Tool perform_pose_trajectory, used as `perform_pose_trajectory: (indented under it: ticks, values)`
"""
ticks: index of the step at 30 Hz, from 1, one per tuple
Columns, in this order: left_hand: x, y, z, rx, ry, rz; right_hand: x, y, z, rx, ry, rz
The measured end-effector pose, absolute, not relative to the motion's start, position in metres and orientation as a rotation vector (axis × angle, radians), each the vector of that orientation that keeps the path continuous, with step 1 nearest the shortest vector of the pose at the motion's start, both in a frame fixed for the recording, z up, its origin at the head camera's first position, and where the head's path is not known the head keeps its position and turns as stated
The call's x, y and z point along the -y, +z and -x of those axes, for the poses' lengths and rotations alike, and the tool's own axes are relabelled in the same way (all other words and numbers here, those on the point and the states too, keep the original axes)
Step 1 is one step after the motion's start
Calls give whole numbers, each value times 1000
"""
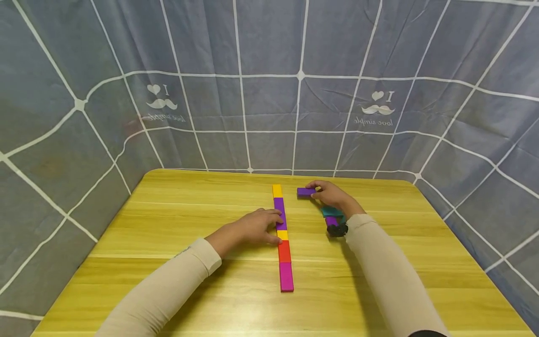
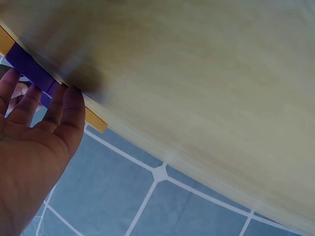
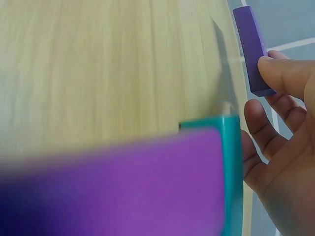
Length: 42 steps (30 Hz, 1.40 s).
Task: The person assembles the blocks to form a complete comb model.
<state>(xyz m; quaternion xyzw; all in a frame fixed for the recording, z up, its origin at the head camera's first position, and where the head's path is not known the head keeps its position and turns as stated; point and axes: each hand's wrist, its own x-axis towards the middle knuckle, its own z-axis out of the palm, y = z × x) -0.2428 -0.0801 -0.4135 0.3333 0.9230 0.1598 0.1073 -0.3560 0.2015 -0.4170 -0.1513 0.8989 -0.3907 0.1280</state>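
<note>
A straight row of flat blocks runs along the table. It has a yellow block point(image 1: 276, 190) at the far end, a purple stretch point(image 1: 279, 204), another yellow block point(image 1: 282, 235), a red block point(image 1: 284, 252) and a magenta block point(image 1: 286, 277) nearest me. My left hand point(image 1: 258, 226) lies at the row's left side, fingertips touching the purple stretch, thumb by the red block's far corner. To the right of the row's far end, my right hand point(image 1: 332, 195) pinches a separate purple block point(image 3: 252, 49) between thumb and fingers, tilted above the table.
Under my right wrist are a teal piece point(image 1: 331, 212) and a purple piece point(image 1: 331, 221), partly hidden by the arm and a black wrist camera point(image 1: 337, 230). The wooden table point(image 1: 168, 210) is bordered by a grey curtain point(image 1: 269, 103) with white lines.
</note>
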Motion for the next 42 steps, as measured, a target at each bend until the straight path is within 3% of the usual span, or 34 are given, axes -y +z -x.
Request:
perform_pose_trajectory:
  ticks: [42]
  values:
    - [82, -413, 238, -2720, 464, -1022, -148, -433, 363, -2742, -1105, 530]
